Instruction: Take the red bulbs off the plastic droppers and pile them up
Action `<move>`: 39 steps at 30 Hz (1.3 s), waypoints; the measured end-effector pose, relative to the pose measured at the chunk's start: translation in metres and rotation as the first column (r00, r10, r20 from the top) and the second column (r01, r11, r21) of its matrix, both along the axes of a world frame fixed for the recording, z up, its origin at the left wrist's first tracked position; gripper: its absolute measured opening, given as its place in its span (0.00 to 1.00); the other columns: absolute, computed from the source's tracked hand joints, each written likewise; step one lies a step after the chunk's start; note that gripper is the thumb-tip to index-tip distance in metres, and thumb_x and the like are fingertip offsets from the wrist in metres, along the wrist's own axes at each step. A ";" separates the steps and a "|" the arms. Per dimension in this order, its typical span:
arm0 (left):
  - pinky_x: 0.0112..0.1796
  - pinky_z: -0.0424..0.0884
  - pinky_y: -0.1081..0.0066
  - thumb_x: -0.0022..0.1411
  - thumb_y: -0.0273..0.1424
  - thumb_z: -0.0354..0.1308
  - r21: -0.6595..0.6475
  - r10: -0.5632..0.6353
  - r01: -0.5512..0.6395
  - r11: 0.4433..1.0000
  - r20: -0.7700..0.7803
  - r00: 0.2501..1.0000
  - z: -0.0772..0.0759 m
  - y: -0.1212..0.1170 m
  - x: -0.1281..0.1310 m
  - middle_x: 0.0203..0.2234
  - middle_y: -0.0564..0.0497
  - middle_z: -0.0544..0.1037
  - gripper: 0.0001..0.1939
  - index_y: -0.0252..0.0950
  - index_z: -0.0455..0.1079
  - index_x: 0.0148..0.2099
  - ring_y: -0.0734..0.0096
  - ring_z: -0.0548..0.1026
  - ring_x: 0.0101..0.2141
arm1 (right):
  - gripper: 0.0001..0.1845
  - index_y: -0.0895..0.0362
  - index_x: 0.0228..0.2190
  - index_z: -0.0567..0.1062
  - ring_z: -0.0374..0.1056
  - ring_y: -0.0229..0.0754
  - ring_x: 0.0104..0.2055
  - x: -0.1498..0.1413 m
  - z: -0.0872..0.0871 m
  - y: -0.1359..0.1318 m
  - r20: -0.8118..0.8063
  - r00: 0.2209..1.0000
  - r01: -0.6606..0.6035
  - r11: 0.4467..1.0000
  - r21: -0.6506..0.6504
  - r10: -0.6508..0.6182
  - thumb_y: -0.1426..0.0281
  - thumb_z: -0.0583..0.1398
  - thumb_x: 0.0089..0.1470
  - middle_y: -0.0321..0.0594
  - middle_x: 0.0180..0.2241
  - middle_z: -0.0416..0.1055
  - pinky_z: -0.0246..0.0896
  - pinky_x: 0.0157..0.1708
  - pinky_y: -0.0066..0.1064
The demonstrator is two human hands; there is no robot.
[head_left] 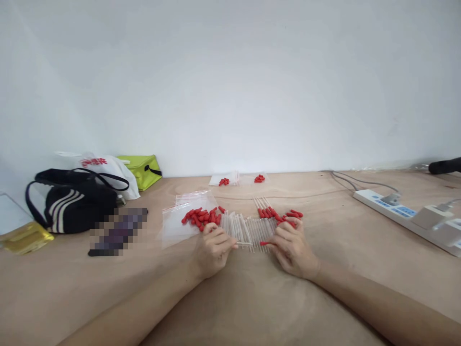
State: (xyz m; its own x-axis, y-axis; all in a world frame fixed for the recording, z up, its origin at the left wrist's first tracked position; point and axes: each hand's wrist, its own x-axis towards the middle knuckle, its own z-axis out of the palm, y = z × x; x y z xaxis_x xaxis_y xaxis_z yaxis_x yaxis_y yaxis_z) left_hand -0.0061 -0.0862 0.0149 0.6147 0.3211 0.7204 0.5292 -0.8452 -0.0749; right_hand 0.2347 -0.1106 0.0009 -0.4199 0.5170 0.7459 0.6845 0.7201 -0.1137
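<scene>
My left hand [215,250] pinches one thin glass dropper tube [245,244], its free end pointing right. My right hand [290,247] holds a red rubber dropper bulb [264,243] between thumb and fingers, facing the tube with a small gap between them. Behind both hands lies a row of clear glass tubes [236,226], side by side. Loose red bulbs [198,216] are heaped left of the row on clear plastic bags. Several droppers with bulbs fitted [264,211] lie behind the row, tubes pointing away. More red bulbs [293,214] sit beyond my right hand, which partly hides them.
Clear zip bags [173,226] lie on the wooden table at left; two small bags [216,179] with red bulbs lie near the wall. At far left are a black bag [79,204], a green box bag [142,170] and a yellow packet [29,238]. A power strip [406,218] stands right.
</scene>
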 end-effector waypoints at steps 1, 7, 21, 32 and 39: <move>0.33 0.58 0.69 0.60 0.25 0.49 -0.001 0.026 -0.026 1.000 0.023 0.999 0.000 0.000 -0.004 0.18 0.56 0.69 0.08 0.35 0.66 0.29 0.76 0.64 0.22 | 0.09 0.55 0.27 0.72 0.58 0.38 0.30 0.004 -0.002 0.002 -0.025 0.999 0.041 0.999 -0.005 -0.041 0.71 0.52 0.52 0.35 0.22 0.64 0.44 0.43 0.41; 0.29 0.64 0.75 0.62 0.25 0.44 -0.089 0.094 -0.090 0.992 0.042 0.995 -0.006 0.003 -0.003 0.25 0.50 0.68 0.10 0.33 0.66 0.40 0.75 0.66 0.26 | 0.11 0.54 0.38 0.70 0.63 0.39 0.35 0.016 -0.007 0.022 -0.250 0.966 0.047 0.995 -0.083 -0.066 0.69 0.51 0.54 0.40 0.31 0.66 0.56 0.37 0.35; 0.35 0.69 0.69 0.56 0.18 0.46 -0.086 0.078 -0.081 0.993 -0.032 0.996 -0.005 0.027 0.049 0.28 0.49 0.72 0.11 0.34 0.64 0.39 0.68 0.70 0.33 | 0.11 0.55 0.21 0.68 0.64 0.36 0.24 0.067 0.022 0.089 -0.074 0.842 0.362 0.661 -0.657 -0.534 0.60 0.58 0.41 0.34 0.21 0.70 0.52 0.24 0.27; 0.37 0.69 0.66 0.56 0.32 0.54 -0.266 -0.039 0.031 0.963 -0.027 0.999 -0.004 0.012 0.048 0.29 0.47 0.74 0.11 0.33 0.67 0.41 0.66 0.70 0.34 | 0.11 0.54 0.20 0.70 0.65 0.39 0.30 0.055 0.029 0.079 0.240 0.866 0.496 0.686 -0.533 -0.439 0.60 0.58 0.42 0.32 0.22 0.71 0.47 0.40 0.38; 0.45 0.65 0.58 0.51 0.39 0.58 -0.317 -0.023 0.003 0.948 -0.062 0.998 -0.002 0.010 0.036 0.41 0.44 0.73 0.21 0.35 0.68 0.46 0.60 0.69 0.44 | 0.13 0.53 0.23 0.73 0.66 0.39 0.30 0.053 0.029 0.079 0.152 0.847 0.504 0.679 -0.535 -0.509 0.58 0.55 0.46 0.33 0.23 0.72 0.48 0.39 0.36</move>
